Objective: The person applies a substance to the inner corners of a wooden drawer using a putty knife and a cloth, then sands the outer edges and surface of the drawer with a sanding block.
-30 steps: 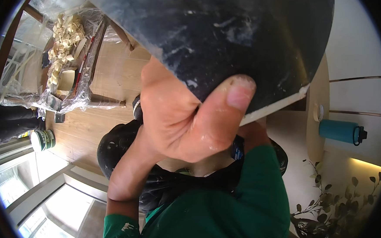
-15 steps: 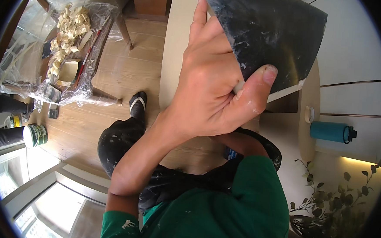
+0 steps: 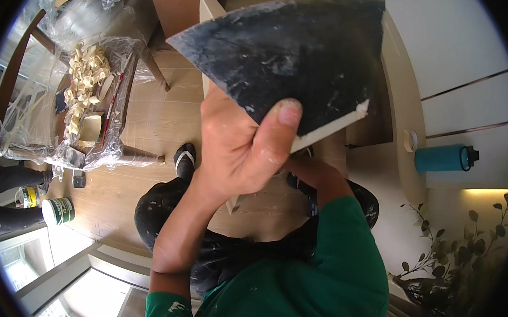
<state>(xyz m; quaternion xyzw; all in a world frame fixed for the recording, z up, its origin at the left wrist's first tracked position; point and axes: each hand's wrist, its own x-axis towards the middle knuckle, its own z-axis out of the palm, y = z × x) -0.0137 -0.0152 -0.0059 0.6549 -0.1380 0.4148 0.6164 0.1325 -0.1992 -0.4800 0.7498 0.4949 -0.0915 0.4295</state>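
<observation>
The dark board (image 3: 295,56), a flat panel with a pale edge and white smears on its black face, fills the upper middle of the view, lifted high near the camera. The left hand (image 3: 237,151) is clamped on its lower edge, thumb pressed on the black face and the other fingers behind it. The right hand (image 3: 308,170) sits lower, mostly hidden under the board; I cannot tell if it is closed on something. Below are the wooden floor (image 3: 151,123) and a blue bottle (image 3: 443,158) at the right. The step seems to be holding the board steady; the next move probably needs a firm thumb grip so that it does not tilt.
</observation>
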